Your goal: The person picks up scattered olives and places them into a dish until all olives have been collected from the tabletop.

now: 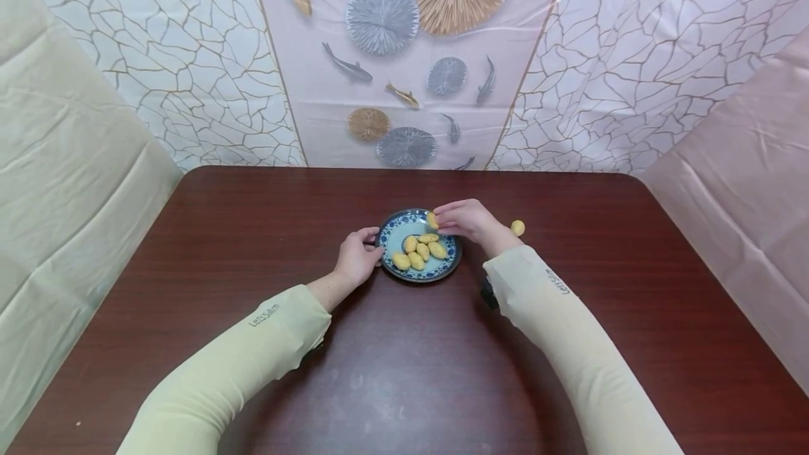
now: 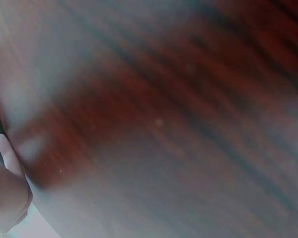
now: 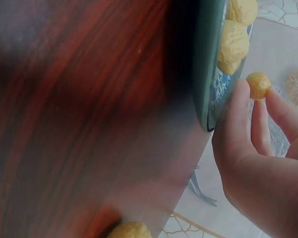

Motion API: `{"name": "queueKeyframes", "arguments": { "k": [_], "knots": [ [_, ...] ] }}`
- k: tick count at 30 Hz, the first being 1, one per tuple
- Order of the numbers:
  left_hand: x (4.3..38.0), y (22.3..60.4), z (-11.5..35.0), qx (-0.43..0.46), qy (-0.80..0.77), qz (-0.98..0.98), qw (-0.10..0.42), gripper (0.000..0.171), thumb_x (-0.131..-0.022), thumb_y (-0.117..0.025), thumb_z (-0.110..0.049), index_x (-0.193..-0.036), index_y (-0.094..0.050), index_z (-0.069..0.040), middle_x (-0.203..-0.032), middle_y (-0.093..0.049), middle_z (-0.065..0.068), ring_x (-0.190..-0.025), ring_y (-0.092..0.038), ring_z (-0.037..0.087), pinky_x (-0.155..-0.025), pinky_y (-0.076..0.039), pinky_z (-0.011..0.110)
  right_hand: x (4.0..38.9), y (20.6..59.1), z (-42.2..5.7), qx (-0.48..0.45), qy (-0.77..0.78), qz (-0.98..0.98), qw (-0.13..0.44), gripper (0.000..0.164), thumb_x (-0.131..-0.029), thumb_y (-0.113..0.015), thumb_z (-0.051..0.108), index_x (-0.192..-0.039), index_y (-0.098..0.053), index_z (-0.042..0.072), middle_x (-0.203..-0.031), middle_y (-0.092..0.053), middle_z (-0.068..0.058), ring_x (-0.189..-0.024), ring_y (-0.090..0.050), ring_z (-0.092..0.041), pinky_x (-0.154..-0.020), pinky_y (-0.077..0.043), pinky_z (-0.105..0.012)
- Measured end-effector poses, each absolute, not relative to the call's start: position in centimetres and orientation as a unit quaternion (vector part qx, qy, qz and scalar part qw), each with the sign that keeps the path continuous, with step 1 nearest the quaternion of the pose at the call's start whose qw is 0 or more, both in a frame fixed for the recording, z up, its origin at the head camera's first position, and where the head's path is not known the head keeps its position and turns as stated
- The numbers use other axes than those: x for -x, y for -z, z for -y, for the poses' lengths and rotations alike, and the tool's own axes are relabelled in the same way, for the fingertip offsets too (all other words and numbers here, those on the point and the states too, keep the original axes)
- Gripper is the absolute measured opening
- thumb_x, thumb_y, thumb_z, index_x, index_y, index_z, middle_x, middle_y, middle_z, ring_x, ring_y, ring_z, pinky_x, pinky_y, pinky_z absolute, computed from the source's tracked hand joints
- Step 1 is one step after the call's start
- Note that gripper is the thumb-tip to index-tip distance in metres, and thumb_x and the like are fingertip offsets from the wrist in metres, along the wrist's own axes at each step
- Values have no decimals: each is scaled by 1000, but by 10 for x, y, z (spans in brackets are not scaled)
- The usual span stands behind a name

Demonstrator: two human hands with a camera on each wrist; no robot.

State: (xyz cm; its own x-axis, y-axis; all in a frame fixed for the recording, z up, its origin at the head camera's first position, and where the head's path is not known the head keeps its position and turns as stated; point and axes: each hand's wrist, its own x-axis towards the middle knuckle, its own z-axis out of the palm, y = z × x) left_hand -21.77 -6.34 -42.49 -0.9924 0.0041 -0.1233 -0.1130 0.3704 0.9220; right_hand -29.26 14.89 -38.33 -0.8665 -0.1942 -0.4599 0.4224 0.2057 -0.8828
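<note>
The left hand (image 1: 360, 256), thumb and fingers bent, grips the nine o'clock rim of a round, blue-patterned, dark-edged plate (image 1: 399, 234) on the reddish-brown wood-grained table (image 1: 284, 209). Over its one o'clock edge, the right hand (image 1: 469, 220), barely open, pinches a small, wrinkled yellow oval piece (image 1: 432, 220). Similar yellow pieces (image 1: 423, 251) cluster toward six; another (image 1: 517, 228) lies off the plate, toward three o'clock.

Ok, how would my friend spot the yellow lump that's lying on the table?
On the big red-brown table, find the blue-patterned plate. Go right, past the right hand, to one yellow lump. It alone lies directly on the table, neither on the plate nor held.
</note>
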Motion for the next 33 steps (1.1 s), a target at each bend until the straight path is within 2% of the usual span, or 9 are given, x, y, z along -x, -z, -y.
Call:
{"name": "queueKeyframes", "arguments": {
  "k": [8, 13, 18, 24, 33],
  "knots": [
    [219, 426, 63, 32, -558, -827, 52, 43, -90, -54, 1, -132, -49, 2, -120, -48, 21, -100, -61, 30, -71, -60, 27, 291, 385, -143, -53, 598, -769, 221, 39, -88, -58, -1, -125, -52, -11, -79, -64, 1, -68, -62, -4, -95, -53, -39],
    [219, 426, 63, 29, -559, -827, 51, 43, -90, -54, 1, -133, -48, 2, -119, -48, 22, -100, -60, 30, -71, -61, 28, 293, 388, -137, -57, 558, -803, 201, 35, -87, -61, 2, -121, -58, -7, -98, -67, -13, -71, -62, -6, -91, -56, -36],
    [219, 425, 63, 32, -562, -825, 53, 43, -90, -54, 1, -133, -48, 2, -120, -48, 22, -100, -60, 29, -71, -61, 27, 292, 389, -130, -54, 493, -849, 182, 31, -85, -64, 3, -115, -64, -3, -115, -64, -20, -76, -63, -10, -82, -59, -29],
    [219, 425, 63, 35, -563, -824, 54, 43, -90, -54, 1, -133, -48, 2, -119, -48, 21, -100, -60, 29, -72, -61, 27, 289, 387, -124, -52, 462, -868, 175, 28, -85, -64, 5, -112, -66, -2, -117, -62, -18, -83, -63, -14, -81, -59, -28],
    [219, 427, 64, 34, -563, -824, 50, 43, -90, -54, 2, -132, -48, 3, -118, -48, 22, -99, -60, 29, -70, -60, 26, 291, 389, -126, -66, 488, -853, 173, 29, -85, -64, 4, -113, -64, -2, -113, -64, -20, -79, -64, -13, -79, -60, -27]
  ]
}}
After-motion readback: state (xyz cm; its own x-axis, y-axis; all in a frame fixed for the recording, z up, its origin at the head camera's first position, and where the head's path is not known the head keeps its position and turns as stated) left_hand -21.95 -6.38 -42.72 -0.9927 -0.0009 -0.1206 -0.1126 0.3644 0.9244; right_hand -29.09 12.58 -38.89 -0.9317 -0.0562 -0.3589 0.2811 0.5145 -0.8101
